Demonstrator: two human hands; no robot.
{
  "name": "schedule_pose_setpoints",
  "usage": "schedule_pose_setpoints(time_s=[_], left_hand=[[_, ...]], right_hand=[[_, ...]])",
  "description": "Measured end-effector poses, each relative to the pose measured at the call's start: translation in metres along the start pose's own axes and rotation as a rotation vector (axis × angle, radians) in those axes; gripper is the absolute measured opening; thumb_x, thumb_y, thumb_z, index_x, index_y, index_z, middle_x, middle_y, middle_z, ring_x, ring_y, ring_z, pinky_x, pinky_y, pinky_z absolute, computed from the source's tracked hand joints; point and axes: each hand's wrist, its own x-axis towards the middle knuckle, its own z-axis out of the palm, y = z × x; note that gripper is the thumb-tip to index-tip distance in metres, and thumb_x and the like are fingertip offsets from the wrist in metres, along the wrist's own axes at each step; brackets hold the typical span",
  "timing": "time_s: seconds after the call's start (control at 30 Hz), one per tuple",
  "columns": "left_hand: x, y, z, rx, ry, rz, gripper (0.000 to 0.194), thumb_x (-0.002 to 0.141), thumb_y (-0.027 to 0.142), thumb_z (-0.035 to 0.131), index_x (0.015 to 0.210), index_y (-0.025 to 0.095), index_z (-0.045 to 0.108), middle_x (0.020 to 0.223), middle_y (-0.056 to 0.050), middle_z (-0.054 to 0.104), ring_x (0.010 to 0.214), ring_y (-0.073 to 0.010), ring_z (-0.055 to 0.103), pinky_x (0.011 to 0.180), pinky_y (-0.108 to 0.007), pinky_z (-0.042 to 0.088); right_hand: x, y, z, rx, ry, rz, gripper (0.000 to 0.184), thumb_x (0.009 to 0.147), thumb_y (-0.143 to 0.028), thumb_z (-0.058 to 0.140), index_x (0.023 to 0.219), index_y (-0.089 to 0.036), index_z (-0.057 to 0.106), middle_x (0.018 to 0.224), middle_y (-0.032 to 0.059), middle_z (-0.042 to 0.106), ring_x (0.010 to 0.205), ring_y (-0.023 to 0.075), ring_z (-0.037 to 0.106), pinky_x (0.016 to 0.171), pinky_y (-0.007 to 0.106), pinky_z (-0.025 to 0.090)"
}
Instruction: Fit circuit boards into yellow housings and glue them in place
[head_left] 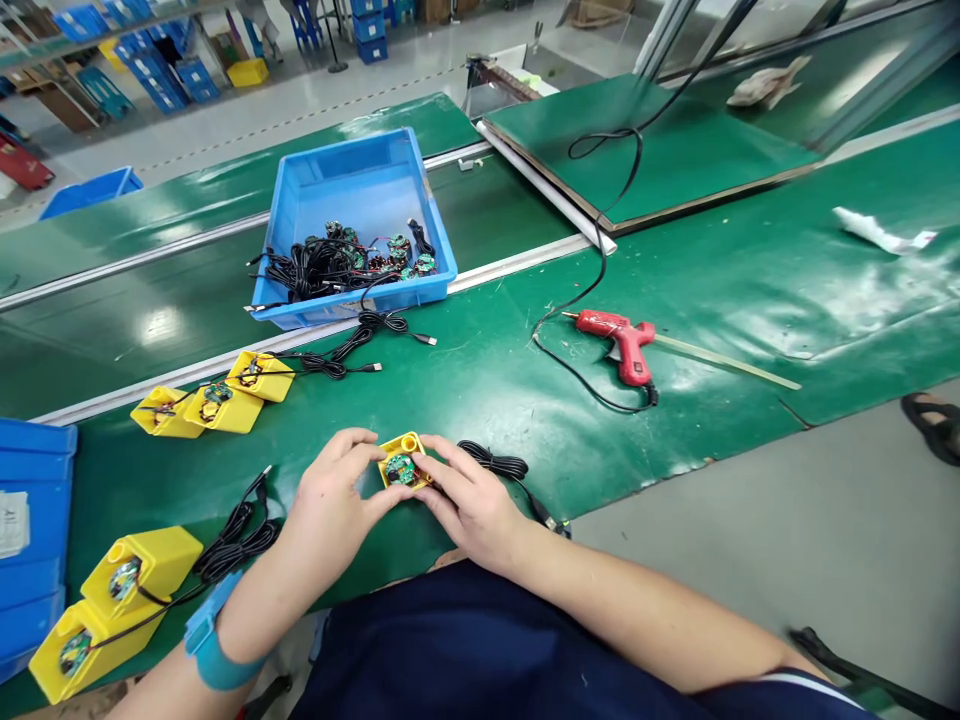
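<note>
Between my two hands, just above the green bench, is a yellow plastic housing (388, 447) with its open side toward me. Inside it sits a small green circuit board (402, 470). My left hand (337, 490) grips the left side, thumb along the lower edge. My right hand (469, 495) holds the right side, its fingertips at the rim near the board. A coiled black USB cable (495, 460) lies beside my right hand, its plug end (551, 522) near the bench edge.
A blue bin (349, 185) holds boards with black cables. Several yellow housings with boards stand at left, some farther back (236, 408), others nearer (142, 560). A red hot glue gun (619, 340) with a glue stick lies right. Another blue bin (34, 560) is at far left.
</note>
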Motion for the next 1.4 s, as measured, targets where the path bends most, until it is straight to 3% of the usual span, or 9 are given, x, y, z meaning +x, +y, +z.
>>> schedule_pose_setpoints(time_s=[0.17, 0.5, 0.7, 0.83, 0.93, 1.07, 1.2, 1.3, 1.4], left_hand=[[0.000, 0.001, -0.007, -0.021, -0.075, 0.028, 0.024, 0.092, 0.036, 0.068, 0.110, 0.020, 0.073, 0.111, -0.010, 0.071, 0.099, -0.0229, 0.071, 0.088, -0.037, 0.061], [0.011, -0.005, -0.004, -0.003, -0.113, 0.004, 0.019, 0.086, 0.027, 0.068, 0.101, 0.018, 0.075, 0.112, -0.011, 0.077, 0.101, -0.0249, 0.074, 0.093, -0.039, 0.061], [0.028, 0.007, -0.015, -0.186, -0.340, -0.366, 0.029, 0.078, 0.038, 0.069, 0.099, 0.018, 0.074, 0.107, -0.009, 0.079, 0.087, -0.0242, 0.076, 0.079, -0.036, 0.062], [0.037, 0.006, -0.019, -0.262, -0.466, -0.566, 0.044, 0.073, 0.048, 0.072, 0.105, 0.017, 0.073, 0.089, -0.007, 0.079, 0.068, -0.0218, 0.073, 0.061, -0.030, 0.057], [0.039, 0.005, -0.021, -0.228, -0.468, -0.545, 0.042, 0.073, 0.047, 0.073, 0.103, 0.017, 0.075, 0.083, -0.005, 0.078, 0.063, -0.0202, 0.070, 0.056, -0.027, 0.053], [0.043, 0.006, -0.025, -0.155, -0.488, -0.510, 0.037, 0.073, 0.044, 0.072, 0.098, 0.017, 0.077, 0.084, -0.003, 0.078, 0.060, -0.0182, 0.066, 0.053, -0.026, 0.048], [0.048, 0.006, -0.029, -0.144, -0.539, -0.510, 0.035, 0.072, 0.045, 0.071, 0.097, 0.020, 0.077, 0.103, -0.004, 0.079, 0.077, -0.0220, 0.071, 0.065, -0.029, 0.052], [0.050, 0.004, -0.030, -0.189, -0.555, -0.504, 0.035, 0.070, 0.050, 0.075, 0.092, 0.022, 0.077, 0.113, -0.003, 0.078, 0.099, -0.0260, 0.071, 0.084, -0.032, 0.052], [0.049, 0.002, -0.028, -0.223, -0.549, -0.560, 0.041, 0.066, 0.053, 0.078, 0.091, 0.020, 0.076, 0.106, -0.005, 0.079, 0.097, -0.0272, 0.071, 0.084, -0.034, 0.052]], right_hand=[[0.006, 0.001, -0.003, 0.013, -0.050, 0.059, 0.047, 0.099, -0.019, 0.059, 0.145, -0.018, 0.050, 0.137, 0.0188, 0.062, 0.126, 0.0266, 0.063, 0.104, 0.043, 0.059], [0.026, -0.010, -0.032, 0.013, -0.255, 0.146, 0.004, 0.096, -0.015, 0.061, 0.100, -0.016, 0.063, 0.127, 0.0162, 0.065, 0.119, 0.0247, 0.065, 0.094, 0.039, 0.061], [0.068, 0.001, -0.052, -0.306, -0.476, -0.088, 0.025, 0.100, -0.010, 0.049, 0.097, -0.014, 0.073, 0.105, 0.0122, 0.072, 0.090, 0.0239, 0.067, 0.080, 0.041, 0.058], [0.071, 0.017, -0.056, -0.249, -0.353, -0.082, 0.016, 0.099, -0.021, 0.059, 0.105, -0.016, 0.073, 0.120, 0.0136, 0.069, 0.108, 0.0265, 0.064, 0.092, 0.045, 0.057], [0.050, 0.041, -0.084, -0.316, -0.005, 0.081, 0.024, 0.097, -0.036, 0.065, 0.112, -0.018, 0.070, 0.127, 0.0150, 0.066, 0.117, 0.0285, 0.062, 0.102, 0.050, 0.051], [0.021, 0.096, -0.152, -0.758, 0.483, 0.554, 0.037, 0.090, -0.046, 0.067, 0.102, -0.012, 0.069, 0.105, 0.0198, 0.068, 0.108, 0.0369, 0.061, 0.098, 0.059, 0.044], [0.016, 0.135, -0.195, -0.849, 0.343, 1.064, 0.060, 0.083, -0.059, 0.070, 0.105, -0.004, 0.068, 0.102, 0.0252, 0.066, 0.103, 0.0371, 0.061, 0.092, 0.052, 0.044], [0.028, 0.143, -0.200, -0.813, 0.251, 1.152, 0.047, 0.086, -0.053, 0.070, 0.099, -0.008, 0.067, 0.093, 0.0169, 0.066, 0.094, 0.0302, 0.063, 0.086, 0.044, 0.046], [0.041, 0.146, -0.198, -0.763, 0.252, 1.202, 0.034, 0.080, -0.044, 0.080, 0.085, -0.013, 0.065, 0.077, 0.0074, 0.063, 0.081, 0.0252, 0.062, 0.077, 0.038, 0.047]])
